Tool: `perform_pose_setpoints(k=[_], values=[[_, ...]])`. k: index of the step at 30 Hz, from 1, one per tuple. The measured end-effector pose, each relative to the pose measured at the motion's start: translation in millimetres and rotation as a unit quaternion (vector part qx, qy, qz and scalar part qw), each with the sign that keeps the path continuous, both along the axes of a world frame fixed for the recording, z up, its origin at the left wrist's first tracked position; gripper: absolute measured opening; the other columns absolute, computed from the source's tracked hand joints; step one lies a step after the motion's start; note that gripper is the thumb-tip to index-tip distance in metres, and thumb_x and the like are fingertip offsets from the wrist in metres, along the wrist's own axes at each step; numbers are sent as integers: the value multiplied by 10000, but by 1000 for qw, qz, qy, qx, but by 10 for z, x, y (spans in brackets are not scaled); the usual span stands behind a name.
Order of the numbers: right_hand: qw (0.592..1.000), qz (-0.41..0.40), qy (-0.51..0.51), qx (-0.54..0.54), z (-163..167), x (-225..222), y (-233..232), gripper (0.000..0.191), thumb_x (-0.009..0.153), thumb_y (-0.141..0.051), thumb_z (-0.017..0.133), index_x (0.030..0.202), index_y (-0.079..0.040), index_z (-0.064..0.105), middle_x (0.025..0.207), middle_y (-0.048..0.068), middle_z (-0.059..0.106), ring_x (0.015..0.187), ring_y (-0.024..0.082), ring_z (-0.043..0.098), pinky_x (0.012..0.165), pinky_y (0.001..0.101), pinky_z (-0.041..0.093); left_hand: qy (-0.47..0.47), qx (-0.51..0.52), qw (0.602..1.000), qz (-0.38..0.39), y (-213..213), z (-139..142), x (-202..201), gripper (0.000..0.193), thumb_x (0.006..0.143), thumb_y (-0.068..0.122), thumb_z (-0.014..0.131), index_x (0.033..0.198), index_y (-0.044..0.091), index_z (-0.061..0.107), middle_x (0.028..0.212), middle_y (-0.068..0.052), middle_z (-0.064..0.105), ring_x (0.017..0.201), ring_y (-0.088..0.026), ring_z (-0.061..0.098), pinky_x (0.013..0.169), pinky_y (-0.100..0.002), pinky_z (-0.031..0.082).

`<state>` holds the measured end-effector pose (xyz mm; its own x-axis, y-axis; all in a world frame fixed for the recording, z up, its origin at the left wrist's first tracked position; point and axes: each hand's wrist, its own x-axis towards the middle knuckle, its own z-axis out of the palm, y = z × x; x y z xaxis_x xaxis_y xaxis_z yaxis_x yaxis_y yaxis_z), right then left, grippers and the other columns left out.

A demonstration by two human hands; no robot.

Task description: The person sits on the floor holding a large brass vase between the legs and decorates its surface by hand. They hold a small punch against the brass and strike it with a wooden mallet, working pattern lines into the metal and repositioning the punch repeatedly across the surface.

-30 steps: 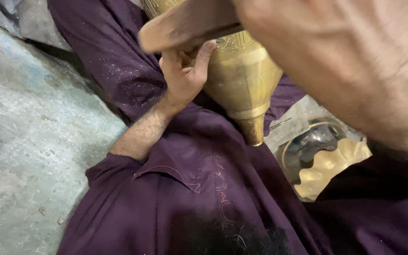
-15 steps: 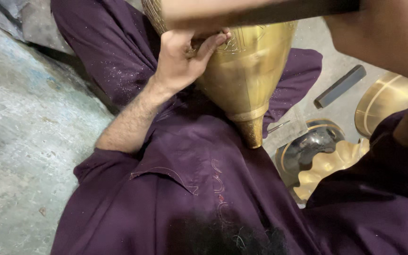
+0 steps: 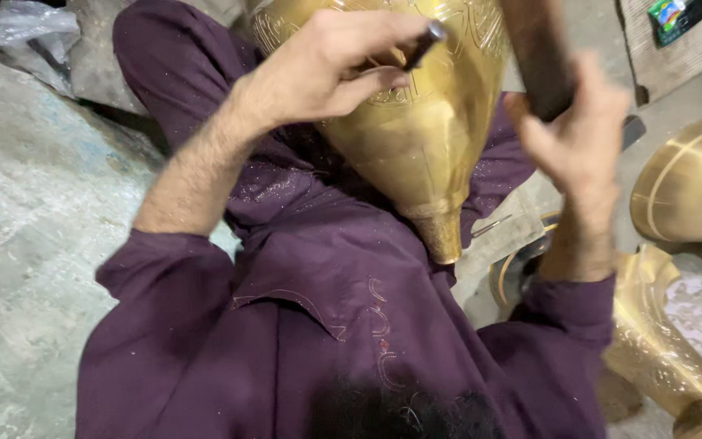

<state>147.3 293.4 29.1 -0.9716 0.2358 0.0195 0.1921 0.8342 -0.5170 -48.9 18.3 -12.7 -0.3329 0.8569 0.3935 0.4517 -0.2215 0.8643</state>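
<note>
- The left hand [image 3: 327, 69] pinches a thin dark chisel [image 3: 422, 45] between thumb and fingers, its tip set against the engraved upper wall of the brass vessel [image 3: 432, 138].
- That grip is pressed together on the tool; half a second ago the same hand sat lower and more to the left on the vessel, with the tool harder to make out.
- The right hand [image 3: 578, 138] is wrapped shut around a brown wooden mallet [image 3: 534, 57], whose shaft runs up out of the top of the view.
- A second ago the mallet and right forearm filled the upper right, close to the camera; now the hand is lower, beside the vessel and near the chisel. I judge this to be one stroke in a run of hammer blows, though contact itself is not visible.
- The vessel lies in the person's lap on the purple garment [image 3: 318, 309], narrow neck pointing down toward the body, wide engraved part up under the left hand.
- It sits a little more central in the view than before, probably because the head has shifted.
- Fine engraved lines show on the upper wall; the lower cone is plain, so I judge the patterning to be partly done.
- On the right, well apart from the hands, lie a round brass piece [image 3: 688, 183] and another brass vase [image 3: 660, 333].
- The grey floor [image 3: 26, 244] spreads to the left.
</note>
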Motion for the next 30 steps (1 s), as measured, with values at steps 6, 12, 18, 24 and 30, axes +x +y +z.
perform_pose_setpoints(k=[6,12,18,24,30], values=[[992,-125,-6,-8,-520,651,-163,341,869,-147,878,1053,-2,631,843,183,667,728,303,685,700,375,538,115,-58,976,-178,279,352,-245,434,991,97,747,1401,104,605,1163,-139,749,1001,-345,718,820,-449,563],[958,-194,120,-174,-548,926,-299,316,1049,-95,906,1131,19,623,927,165,703,825,236,674,778,318,564,170,-132,937,-273,543,466,-316,454,970,165,723,1405,153,595,934,-142,731,823,-366,698,677,-495,519],[976,-155,153,-18,-434,892,-445,334,1052,-84,888,1172,20,594,1011,145,718,864,203,741,781,308,585,177,-95,939,-281,509,448,-361,479,949,148,747,1406,139,604,892,-149,725,811,-365,696,671,-482,527],[977,-138,163,9,-418,731,-375,339,984,-50,859,1197,2,601,1061,192,701,953,305,740,838,388,592,131,-62,952,-269,433,384,-347,463,949,89,756,1385,99,603,982,-150,730,880,-354,705,735,-463,543],[992,-92,9,83,-482,693,-279,364,929,-133,853,1204,-50,628,970,204,698,902,415,690,753,457,535,91,-60,981,-162,306,242,-299,468,1065,72,734,1482,70,521,1052,-144,719,939,-309,724,802,-435,563]])
